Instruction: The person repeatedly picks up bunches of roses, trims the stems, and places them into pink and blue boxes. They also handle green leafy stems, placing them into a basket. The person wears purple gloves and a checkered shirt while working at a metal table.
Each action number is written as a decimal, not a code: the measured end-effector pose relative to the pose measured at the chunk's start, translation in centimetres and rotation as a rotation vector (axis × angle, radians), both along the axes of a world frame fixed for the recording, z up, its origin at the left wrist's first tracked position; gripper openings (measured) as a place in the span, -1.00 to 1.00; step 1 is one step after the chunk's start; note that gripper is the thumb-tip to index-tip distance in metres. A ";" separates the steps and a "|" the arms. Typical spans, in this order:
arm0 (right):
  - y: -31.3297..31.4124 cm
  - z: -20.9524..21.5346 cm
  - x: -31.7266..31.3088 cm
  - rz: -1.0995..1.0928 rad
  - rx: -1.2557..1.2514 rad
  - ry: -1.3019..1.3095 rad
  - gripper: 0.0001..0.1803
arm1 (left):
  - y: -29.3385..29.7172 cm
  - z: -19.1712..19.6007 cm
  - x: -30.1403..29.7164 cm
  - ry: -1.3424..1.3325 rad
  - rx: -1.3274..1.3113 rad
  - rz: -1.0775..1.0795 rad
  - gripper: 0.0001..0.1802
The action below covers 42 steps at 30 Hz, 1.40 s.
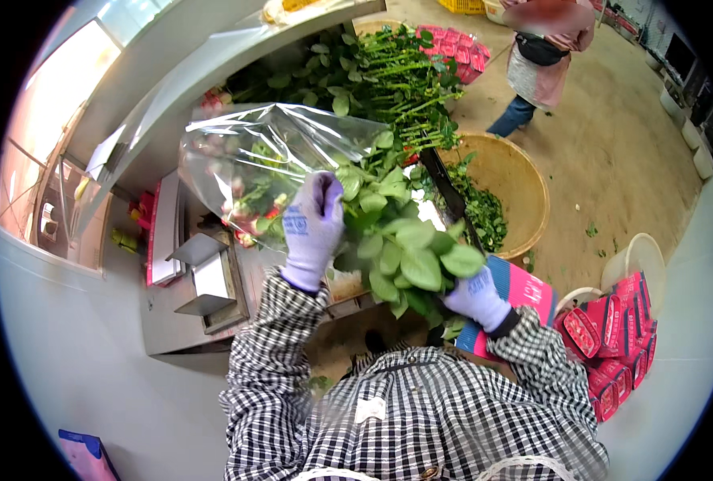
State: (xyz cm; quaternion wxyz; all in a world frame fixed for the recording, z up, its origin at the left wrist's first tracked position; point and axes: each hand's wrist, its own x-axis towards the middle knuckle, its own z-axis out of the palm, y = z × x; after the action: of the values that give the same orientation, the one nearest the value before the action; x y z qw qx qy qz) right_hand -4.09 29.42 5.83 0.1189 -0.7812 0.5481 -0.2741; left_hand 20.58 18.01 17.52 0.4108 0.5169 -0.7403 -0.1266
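**Gloved hands gather a rose bunch in clear wrap**

The left hand (pixel 312 228), in a lilac glove, is closed around the neck of a bunch of roses (pixel 248 210), gripping where the clear plastic sleeve (pixel 268 152) meets the leafy stems (pixel 405 256). The sleeve fans out up and to the left over the flower heads, which show pink and red through the film. The bunch is held up in the air in front of the person's chest, above the near edge of the bench (pixel 188 329).

The right hand (pixel 478 297), gloved the same way, sits lower and to the right, at the foot of the foliage; its fingers curl in under the leaves, but how firmly they hold the stems cannot be told, since the leaves cover them. Just behind this hand lies a pink flat box (pixel 525 290).

On the bench behind the bunch lies a heap of loose rose stems (pixel 388 80) with green leaves. To its right a round woven basket (pixel 525 188) stands on the floor, holding green leaf trimmings (pixel 485 212). A stack of red cartons (pixel 613 337) sits at the person's right. Farther off another person (pixel 542 60) stands on the floor.
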 end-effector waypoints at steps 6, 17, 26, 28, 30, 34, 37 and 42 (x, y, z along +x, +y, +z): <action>-3.3 0.5 3.1 -0.128 0.006 -0.010 -0.41 | 3.3 -0.5 -3.6 0.002 0.086 -0.403 -0.75; -8.7 2.5 6.7 0.121 0.019 0.279 -0.77 | 10.3 -0.2 -5.2 -0.057 0.103 -0.814 -0.67; -8.1 2.9 5.9 -0.040 0.219 -0.249 -0.68 | 12.4 -5.0 -9.5 0.269 0.407 -0.811 -0.73; -7.1 2.2 7.6 0.100 0.250 -0.280 -0.66 | 16.5 -3.5 -10.6 0.290 0.367 -1.024 -0.71; -6.7 0.0 10.6 0.411 0.156 -0.274 -0.67 | 16.7 -2.2 -10.7 0.493 0.551 -0.886 -0.77; -6.6 5.7 9.5 0.877 0.272 -0.087 -0.66 | 12.7 2.6 -4.7 0.971 0.648 -0.255 -0.77; -2.3 14.6 -5.5 0.539 0.553 -0.484 -0.58 | 14.5 5.3 -4.4 1.079 0.545 -0.301 -0.82; 2.4 0.7 -13.2 0.064 0.647 -0.860 -0.06 | 18.8 4.7 -5.1 1.118 0.531 -0.039 -0.92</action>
State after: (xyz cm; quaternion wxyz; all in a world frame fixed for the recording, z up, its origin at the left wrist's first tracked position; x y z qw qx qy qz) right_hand -17.32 31.82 6.54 0.5756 -0.5384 0.4823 -0.3824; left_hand 15.49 36.77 22.24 0.5914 0.4433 -0.3654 -0.5659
